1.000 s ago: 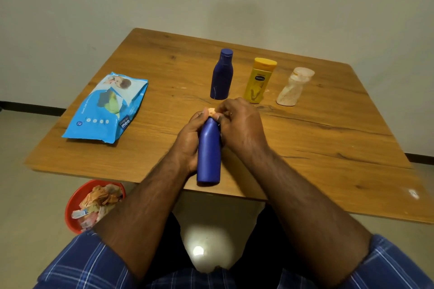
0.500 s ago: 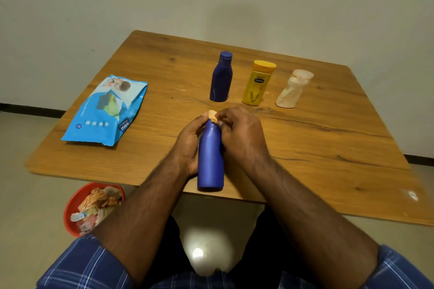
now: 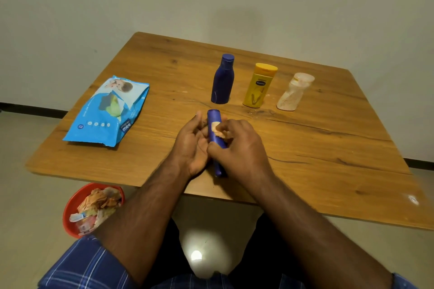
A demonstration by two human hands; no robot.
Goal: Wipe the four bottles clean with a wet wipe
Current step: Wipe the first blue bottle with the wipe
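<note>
On the table (image 3: 305, 159), three bottles stand in a row toward the far side: a capped bottle (image 3: 222, 80) leftmost, a flip-top bottle (image 3: 259, 85) in the middle, a tilted bottle (image 3: 293, 91) rightmost; nearer, a fourth bottle (image 3: 215, 119) lies between two hands; a wipes pack (image 3: 105, 112) lies well to the left; a bin (image 3: 92, 209) sits on the floor below the near-left edge.

From my remote seat I see two bare forearms entering from the bottom of the frame. Short sleeves (image 3: 87, 265) of blue cloth with thin white check lines show at the lower left and lower right corners; dark trousers (image 3: 169, 253) sit between.
</note>
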